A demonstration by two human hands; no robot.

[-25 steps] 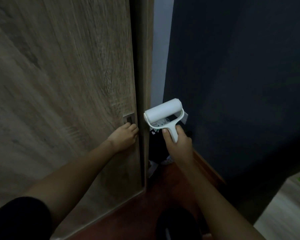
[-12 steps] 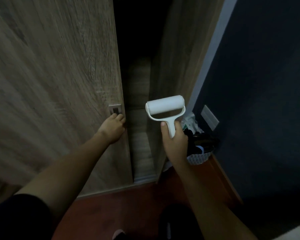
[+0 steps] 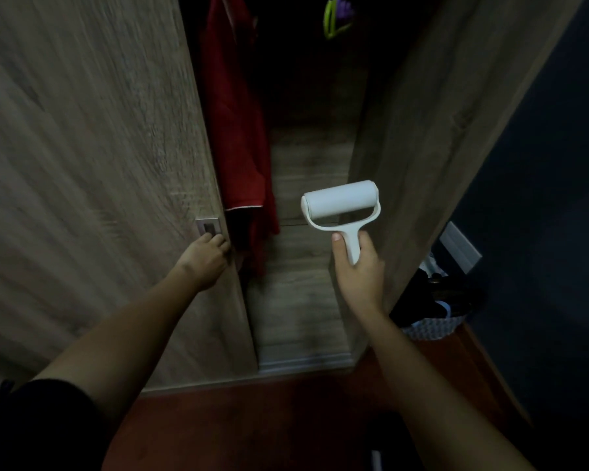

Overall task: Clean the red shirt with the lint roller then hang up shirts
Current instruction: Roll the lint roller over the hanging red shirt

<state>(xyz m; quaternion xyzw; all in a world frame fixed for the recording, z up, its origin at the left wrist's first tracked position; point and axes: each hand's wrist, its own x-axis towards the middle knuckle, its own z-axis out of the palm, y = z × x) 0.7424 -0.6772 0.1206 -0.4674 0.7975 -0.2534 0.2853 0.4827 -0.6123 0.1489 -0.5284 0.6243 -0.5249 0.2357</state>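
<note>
A red shirt point(image 3: 238, 130) hangs inside the dark wardrobe, just right of the sliding wooden door point(image 3: 92, 164). My left hand point(image 3: 207, 258) grips the door's edge below the metal recessed handle point(image 3: 208, 226), fingers curled round the edge. My right hand point(image 3: 357, 270) holds the white lint roller point(image 3: 341, 205) upright by its handle, in front of the wardrobe opening and right of the shirt. The roller does not touch the shirt.
A green and purple hanger point(image 3: 337, 15) hangs at the top of the opening. The wardrobe's right side panel point(image 3: 432, 147) stands beside a dark blue wall point(image 3: 541, 164). A white basket point(image 3: 432, 326) of dark items sits on the reddish floor point(image 3: 286, 419), below a wall socket point(image 3: 459, 248).
The door has slid left under my left hand, widening the opening and revealing the red shirt and the hanger. My right hand keeps the roller upright.
</note>
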